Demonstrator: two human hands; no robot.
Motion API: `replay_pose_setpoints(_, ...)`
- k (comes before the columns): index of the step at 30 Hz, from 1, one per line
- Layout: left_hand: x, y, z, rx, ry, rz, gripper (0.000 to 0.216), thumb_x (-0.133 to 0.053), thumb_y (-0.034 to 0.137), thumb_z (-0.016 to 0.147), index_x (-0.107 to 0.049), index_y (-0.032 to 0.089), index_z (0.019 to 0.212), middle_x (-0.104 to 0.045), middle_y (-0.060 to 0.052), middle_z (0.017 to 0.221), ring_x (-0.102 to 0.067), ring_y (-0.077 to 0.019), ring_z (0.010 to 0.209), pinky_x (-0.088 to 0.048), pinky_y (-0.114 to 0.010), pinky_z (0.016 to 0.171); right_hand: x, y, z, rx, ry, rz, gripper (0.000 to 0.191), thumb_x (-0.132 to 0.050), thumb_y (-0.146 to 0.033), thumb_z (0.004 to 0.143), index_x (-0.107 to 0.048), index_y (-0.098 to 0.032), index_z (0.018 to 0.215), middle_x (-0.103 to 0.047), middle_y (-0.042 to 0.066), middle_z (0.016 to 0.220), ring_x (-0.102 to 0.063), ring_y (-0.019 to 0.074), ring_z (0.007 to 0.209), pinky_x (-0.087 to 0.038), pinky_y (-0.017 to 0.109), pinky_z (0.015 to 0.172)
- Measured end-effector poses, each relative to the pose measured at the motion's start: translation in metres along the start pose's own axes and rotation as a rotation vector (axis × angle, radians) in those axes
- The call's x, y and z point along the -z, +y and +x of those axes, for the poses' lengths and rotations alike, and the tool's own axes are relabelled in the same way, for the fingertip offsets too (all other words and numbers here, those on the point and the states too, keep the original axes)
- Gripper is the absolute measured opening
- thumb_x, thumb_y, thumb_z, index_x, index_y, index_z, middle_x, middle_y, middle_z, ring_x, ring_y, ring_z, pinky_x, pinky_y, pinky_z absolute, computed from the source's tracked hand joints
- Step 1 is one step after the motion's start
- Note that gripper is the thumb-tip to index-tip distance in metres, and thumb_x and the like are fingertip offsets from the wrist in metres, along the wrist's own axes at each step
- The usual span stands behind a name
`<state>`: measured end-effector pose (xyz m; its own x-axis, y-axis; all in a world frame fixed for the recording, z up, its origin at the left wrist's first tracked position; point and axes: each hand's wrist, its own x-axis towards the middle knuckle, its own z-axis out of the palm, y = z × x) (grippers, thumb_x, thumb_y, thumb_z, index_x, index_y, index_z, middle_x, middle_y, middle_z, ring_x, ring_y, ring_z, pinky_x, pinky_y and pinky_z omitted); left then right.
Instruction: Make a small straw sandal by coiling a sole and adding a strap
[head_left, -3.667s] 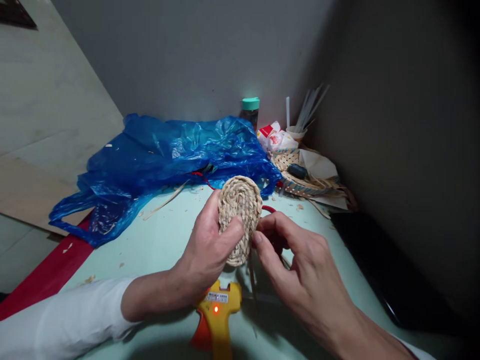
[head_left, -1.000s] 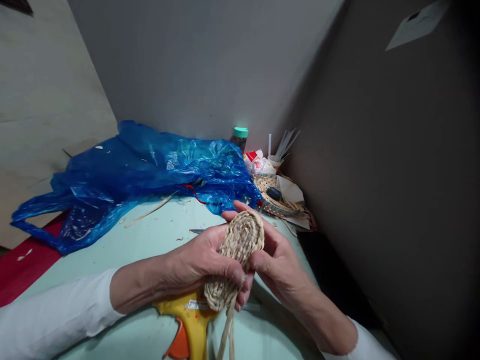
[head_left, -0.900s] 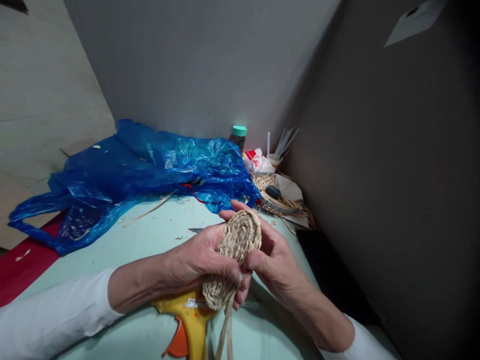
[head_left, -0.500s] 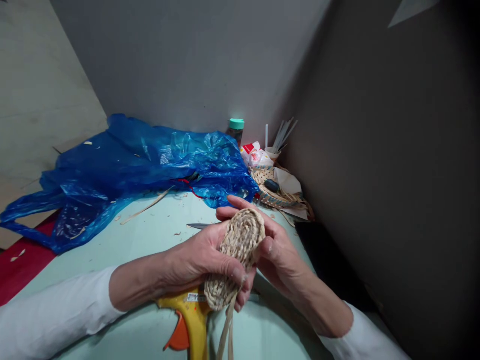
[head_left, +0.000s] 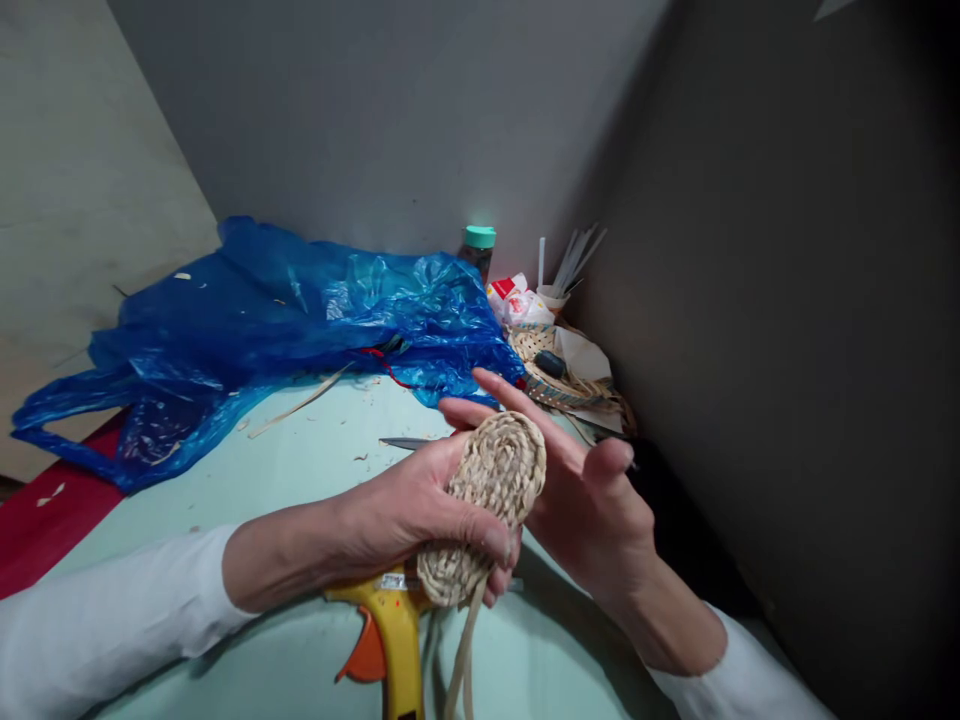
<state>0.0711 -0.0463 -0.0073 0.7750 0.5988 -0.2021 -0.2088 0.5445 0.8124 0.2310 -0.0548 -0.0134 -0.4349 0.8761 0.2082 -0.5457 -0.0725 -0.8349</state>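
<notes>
An oval sole-shaped piece of braided straw [head_left: 501, 468] is tilted up in front of me, its coils facing the camera. My left hand [head_left: 450, 515] grips it across the middle, thumb on the face and fingertips showing past its right edge. Loose straw strands [head_left: 466, 640] hang from its lower end. My right hand [head_left: 592, 500] is beside the piece's right edge, thumb raised and fingers stretched behind it; whether those fingers touch its back is hidden. Underneath, a yellow glue gun [head_left: 401, 645] with an orange trigger lies on the table.
A crumpled blue plastic bag [head_left: 300, 300] covers the table's back left. A dark pointed blade [head_left: 403, 442] lies behind my left hand. At the back right are a woven basket [head_left: 559, 390], a green-lidded jar [head_left: 478, 250] and a cup of glue sticks [head_left: 555, 298]. Straw scraps dot the pale green table [head_left: 300, 450].
My right thumb has lifted off the straw piece, and the right hand has opened out. My left hand keeps its grip. The whole view has shifted slightly.
</notes>
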Motion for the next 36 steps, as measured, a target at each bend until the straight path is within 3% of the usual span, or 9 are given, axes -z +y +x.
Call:
replay_pose_setpoints(7, -0.017, -0.002, 0.007, -0.129, 0.286, 0.269, 0.040, -0.066, 0.002, 0.067, -0.051, 0.017, 0.101, -0.062, 0.003, 0.071, -0.058, -0.0118, 0.059, -0.050, -0.022, 0.056, -0.007, 0.010, -0.002, 0.066, 0.305, -0.223, 0.052, -0.050, -0.057, 0.096, -0.049, -0.029, 0.139, -0.060, 0.004, 0.135, -0.057, 0.0228, 0.122, -0.046, 0.037, 0.099)
replay_pose_setpoints(10, -0.020, -0.007, 0.007, -0.266, 0.323, 0.441, 0.032, -0.062, 0.002, 0.071, -0.054, 0.018, 0.098, -0.061, 0.001, 0.084, -0.059, -0.0141, 0.079, -0.051, -0.024, 0.069, -0.013, 0.013, -0.006, 0.136, 0.379, -0.434, 0.038, -0.050, -0.045, 0.100, -0.050, -0.033, 0.136, -0.067, 0.000, 0.125, -0.063, 0.0185, 0.111, -0.046, 0.035, 0.098)
replay_pose_setpoints(15, -0.016, -0.021, 0.002, -0.355, 0.339, 0.660, 0.026, -0.055, 0.008, 0.081, -0.055, 0.019, 0.106, -0.062, -0.002, 0.098, -0.057, -0.0175, 0.090, -0.048, -0.030, 0.085, -0.023, 0.015, -0.011, 0.217, 0.398, -0.544, 0.021, -0.045, -0.034, 0.103, -0.062, -0.024, 0.111, -0.073, 0.001, 0.110, -0.063, 0.0164, 0.111, -0.044, 0.032, 0.101)
replay_pose_setpoints(19, -0.015, -0.022, 0.002, -0.348, 0.314, 0.551, 0.027, -0.060, 0.008, 0.079, -0.058, 0.019, 0.104, -0.061, -0.002, 0.099, -0.058, -0.0189, 0.094, -0.050, -0.029, 0.084, -0.022, 0.017, -0.011, 0.194, 0.377, -0.423, 0.021, -0.045, -0.035, 0.103, -0.061, -0.022, 0.106, -0.074, 0.003, 0.097, -0.066, 0.0181, 0.107, -0.047, 0.033, 0.099)
replay_pose_setpoints(23, -0.018, -0.012, 0.005, -0.178, 0.266, 0.324, 0.028, -0.067, 0.007, 0.070, -0.054, 0.018, 0.091, -0.060, 0.002, 0.074, -0.059, -0.0154, 0.068, -0.050, -0.025, 0.061, -0.013, 0.011, -0.004, 0.085, 0.273, -0.184, 0.039, -0.045, -0.050, 0.100, -0.055, -0.024, 0.127, -0.072, 0.007, 0.109, -0.068, 0.0216, 0.101, -0.053, 0.034, 0.087)
replay_pose_setpoints(27, -0.019, -0.013, 0.005, -0.123, 0.270, 0.262, 0.034, -0.068, 0.005, 0.067, -0.053, 0.018, 0.095, -0.063, 0.002, 0.070, -0.058, -0.0130, 0.060, -0.049, -0.023, 0.056, -0.010, 0.004, 0.001, 0.113, 0.337, -0.104, 0.045, -0.050, -0.052, 0.097, -0.050, -0.026, 0.133, -0.070, 0.008, 0.118, -0.064, 0.0232, 0.111, -0.049, 0.037, 0.097)
replay_pose_setpoints(30, -0.018, -0.023, 0.004, -0.131, 0.212, 0.275, 0.030, -0.067, 0.005, 0.068, -0.053, 0.017, 0.092, -0.062, 0.002, 0.068, -0.058, -0.0123, 0.060, -0.048, -0.022, 0.055, -0.013, 0.004, 0.001, 0.092, 0.289, -0.193, 0.030, -0.054, -0.041, 0.097, -0.061, -0.024, 0.121, -0.074, 0.004, 0.097, -0.068, 0.0210, 0.099, -0.051, 0.034, 0.090)
replay_pose_setpoints(33, -0.017, -0.031, 0.004, -0.137, 0.199, 0.264, 0.037, -0.069, 0.005, 0.068, -0.048, 0.020, 0.095, -0.060, 0.004, 0.072, -0.060, -0.0132, 0.064, -0.051, -0.023, 0.058, -0.016, 0.008, -0.002, 0.090, 0.299, -0.278, 0.026, -0.050, -0.037, 0.100, -0.069, -0.020, 0.104, -0.064, -0.001, 0.063, -0.069, 0.0174, 0.081, -0.052, 0.031, 0.085)
replay_pose_setpoints(36, -0.017, -0.033, 0.006, -0.110, 0.215, 0.277, 0.041, -0.069, 0.005, 0.067, -0.045, 0.021, 0.096, -0.059, 0.004, 0.078, -0.062, -0.0145, 0.071, -0.053, -0.025, 0.063, -0.016, 0.011, -0.002, 0.117, 0.345, -0.316, 0.027, -0.051, -0.038, 0.100, -0.070, -0.019, 0.101, -0.057, -0.003, 0.057, -0.067, 0.0160, 0.075, -0.051, 0.032, 0.088)
